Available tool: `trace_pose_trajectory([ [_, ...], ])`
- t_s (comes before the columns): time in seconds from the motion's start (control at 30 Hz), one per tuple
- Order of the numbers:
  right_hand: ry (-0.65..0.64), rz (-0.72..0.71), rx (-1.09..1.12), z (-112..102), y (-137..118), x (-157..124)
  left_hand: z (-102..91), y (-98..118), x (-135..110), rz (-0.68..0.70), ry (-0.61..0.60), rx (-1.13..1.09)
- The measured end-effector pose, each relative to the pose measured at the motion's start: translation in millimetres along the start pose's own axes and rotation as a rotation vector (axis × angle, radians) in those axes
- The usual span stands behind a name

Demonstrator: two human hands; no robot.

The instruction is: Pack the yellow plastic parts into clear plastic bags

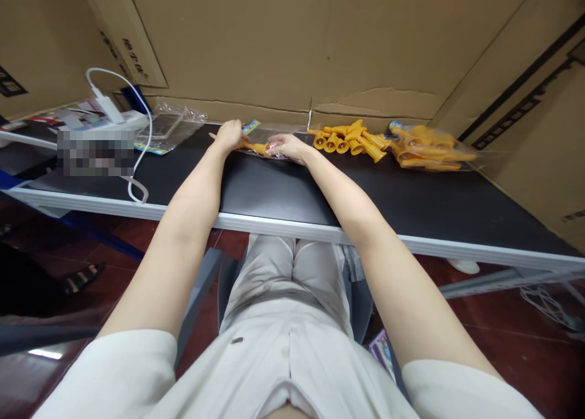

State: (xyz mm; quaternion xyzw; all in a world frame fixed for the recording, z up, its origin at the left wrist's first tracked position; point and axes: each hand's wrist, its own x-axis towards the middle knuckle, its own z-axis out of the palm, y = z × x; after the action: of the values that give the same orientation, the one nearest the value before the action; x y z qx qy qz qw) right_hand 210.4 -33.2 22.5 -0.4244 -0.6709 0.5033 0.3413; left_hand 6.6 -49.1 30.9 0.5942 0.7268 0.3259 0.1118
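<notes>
A clear plastic bag (247, 153) with a colourful header card (250, 126) lies on the black table between my hands. A yellow plastic horn-shaped toy (256, 147) shows in it. My left hand (230, 134) is closed on the bag's left end, near the card. My right hand (287, 146) has its fingers closed at the flared right end of the toy; whether they are inside the film or over it, I cannot tell. To the right of my right hand lies a pile of several loose yellow toys (354, 139) of the same kind.
A filled bag of yellow toys (429, 148) lies farther right. At left are flat clear packaging (167, 130), a white charger with a cable (109, 109) and a blurred-out patch. Cardboard (256, 47) walls the back; a metal edge (283, 226) runs along the table's front.
</notes>
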Motion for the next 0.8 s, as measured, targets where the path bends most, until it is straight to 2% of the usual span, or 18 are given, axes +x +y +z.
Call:
trace_pose_trajectory([
  [0.13,0.048,0.010,-0.015,-1.7,0.7,-2.0,-1.5,3.8,-5.2,-0.055,-0.011,-0.032],
  [0.37,0.028,0.006,0.078,-3.8,-0.4,-7.1,-1.6,7.6,-9.1,-0.068,-0.004,-0.012],
  [0.5,0.026,0.032,0.028,-10.1,-6.1,-9.9,-1.5,7.9,-12.0,-0.048,-0.003,0.013],
  [0.6,-0.012,0.049,-0.124,-28.9,-16.1,-13.8,-1.9,7.7,-14.9,-0.035,-0.006,0.038],
  [0.67,0.015,0.052,-0.318,-47.5,-26.3,-20.2,-1.5,7.2,-16.2,-0.024,-0.012,0.053],
  [0.73,0.116,0.047,-0.599,-68.1,-38.6,-31.6,-0.5,6.4,-16.5,-0.020,-0.014,0.063],
  [0.8,0.295,0.038,-0.871,-88.3,-49.6,-47.3,0.8,5.4,-16.0,-0.021,-0.007,0.067],
])
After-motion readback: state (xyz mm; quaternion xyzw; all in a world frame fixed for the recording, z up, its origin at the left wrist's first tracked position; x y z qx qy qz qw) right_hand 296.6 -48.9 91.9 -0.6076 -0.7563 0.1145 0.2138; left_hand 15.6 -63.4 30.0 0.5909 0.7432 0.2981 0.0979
